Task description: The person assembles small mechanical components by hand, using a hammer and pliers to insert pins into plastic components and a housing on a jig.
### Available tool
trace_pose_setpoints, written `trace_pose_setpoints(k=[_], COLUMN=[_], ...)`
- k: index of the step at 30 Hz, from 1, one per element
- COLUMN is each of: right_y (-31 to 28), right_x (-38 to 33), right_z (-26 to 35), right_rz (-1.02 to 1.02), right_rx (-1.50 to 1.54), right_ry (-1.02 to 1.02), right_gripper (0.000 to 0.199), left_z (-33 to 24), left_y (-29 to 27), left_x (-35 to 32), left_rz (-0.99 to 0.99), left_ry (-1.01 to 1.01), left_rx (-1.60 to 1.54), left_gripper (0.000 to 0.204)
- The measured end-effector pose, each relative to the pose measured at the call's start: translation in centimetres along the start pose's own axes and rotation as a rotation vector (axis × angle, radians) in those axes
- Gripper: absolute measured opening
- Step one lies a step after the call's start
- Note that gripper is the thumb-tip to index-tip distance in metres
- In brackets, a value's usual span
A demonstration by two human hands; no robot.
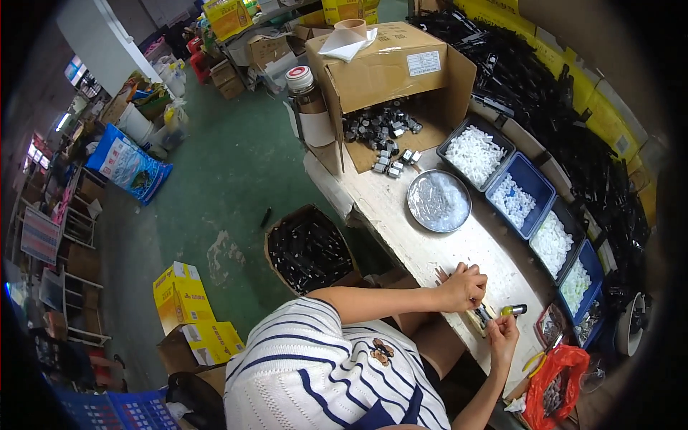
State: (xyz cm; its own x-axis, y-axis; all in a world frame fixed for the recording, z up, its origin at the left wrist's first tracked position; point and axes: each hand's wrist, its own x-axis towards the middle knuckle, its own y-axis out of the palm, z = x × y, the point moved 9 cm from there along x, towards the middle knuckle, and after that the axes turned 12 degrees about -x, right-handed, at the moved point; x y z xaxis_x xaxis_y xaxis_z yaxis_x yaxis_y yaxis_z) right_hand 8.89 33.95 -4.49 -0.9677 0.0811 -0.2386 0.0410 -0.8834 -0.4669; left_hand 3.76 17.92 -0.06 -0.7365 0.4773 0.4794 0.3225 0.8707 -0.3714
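Observation:
My left hand is closed over the near part of the pale workbench, its fingers curled; what they hold, if anything, is hidden. Close by on the right, my right hand has its fingers pinched together at a small dark piece that I cannot make out. A short yellow-green and black cylinder, like a tool handle, shows just beyond its fingertips. Under both hands runs a narrow light strip or fixture, partly covered.
Trays of small white parts line the bench's right side, beside a round metal dish. An open carton holds black-and-silver parts. Black pieces pile along the far right. A red bag hangs near right; a box of black parts stands on the floor.

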Motion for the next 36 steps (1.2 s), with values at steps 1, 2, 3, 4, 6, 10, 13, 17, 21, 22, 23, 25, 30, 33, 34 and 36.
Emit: trace_pose_setpoints(k=[1, 2, 3, 4, 6, 10, 13, 17, 21, 22, 23, 25, 30, 33, 34, 36], right_y=[0.0, 0.0, 0.0, 0.0, -0.1, 0.0, 0.0, 0.3, -1.6, -2.4, -4.0, -6.9, -8.9, -13.1, -15.6, -20.0], right_x=[0.1, 0.2, 0.3, 0.4, 0.5, 1.0, 0.7, 0.5, -0.1, 0.3, 0.7, 1.4, 6.9, 9.2, 9.3, 10.0], right_z=[0.3, 0.5, 0.6, 0.7, 0.8, 0.1, 0.8, 1.6, 2.6, 2.2, 1.5, -0.4, 5.2, 5.2, 4.9, 5.4], right_rz=[0.0, -0.004, -0.008, -0.006, -0.012, -0.034, -0.043, 0.028, 0.037, 0.019, -0.03, -0.129, -0.135, -0.242, -0.355, -0.563], right_rx=[-0.001, 0.003, 0.007, 0.007, 0.055, -0.036, -0.139, -0.088, -0.071, -0.072, -0.073, -0.117, -0.147, -0.12, -0.161, -0.423], right_ry=[0.002, 0.026, 0.051, 0.053, 0.058, -0.026, 0.032, 0.052, 0.05, 0.069, 0.053, 0.045, -0.185, -0.123, -0.065, -0.196], right_gripper=[0.017, 0.016, 0.016, 0.016, 0.016, 0.018, 0.015, 0.013, 0.012, 0.012, 0.011, 0.012, 0.011, 0.011, 0.014, 0.014], left_z=[0.1, 0.1, 0.2, 0.3, 0.3, 0.3, 0.2, -0.6, -0.9, -0.8, -1.2, -1.2, -0.7, -0.5, -0.4, -0.9], left_y=[-0.1, 0.0, -0.1, -0.1, -0.1, 0.0, 0.0, -0.2, 0.0, 0.1, 0.1, 0.5, -2.1, -1.5, -1.1, -0.3], left_x=[0.2, 0.3, 0.4, 0.5, 0.5, 0.4, -0.1, -0.5, -0.6, -0.5, 0.1, 0.5, 0.5, 0.7, 0.8, 0.9], left_rz=[0.001, 0.002, 0.003, 0.002, 0.003, 0.014, 0.015, -0.001, 0.028, 0.044, 0.023, 0.002, 0.032, 0.092, 0.096, 0.123], left_ry=[0.005, 0.009, 0.007, 0.008, 0.009, -0.001, -0.016, 0.019, 0.028, 0.032, 0.078, 0.126, 0.028, 0.027, 0.029, 0.038], left_rx=[-0.002, -0.004, -0.006, -0.005, -0.008, -0.001, -0.003, 0.008, 0.014, -0.007, 0.006, -0.013, 0.061, 0.056, 0.046, 0.029], left_gripper=[0.015, 0.015, 0.015, 0.015, 0.015, 0.015, 0.015, 0.014, 0.014, 0.014, 0.013, 0.01, 0.006, 0.012, 0.012, 0.013])
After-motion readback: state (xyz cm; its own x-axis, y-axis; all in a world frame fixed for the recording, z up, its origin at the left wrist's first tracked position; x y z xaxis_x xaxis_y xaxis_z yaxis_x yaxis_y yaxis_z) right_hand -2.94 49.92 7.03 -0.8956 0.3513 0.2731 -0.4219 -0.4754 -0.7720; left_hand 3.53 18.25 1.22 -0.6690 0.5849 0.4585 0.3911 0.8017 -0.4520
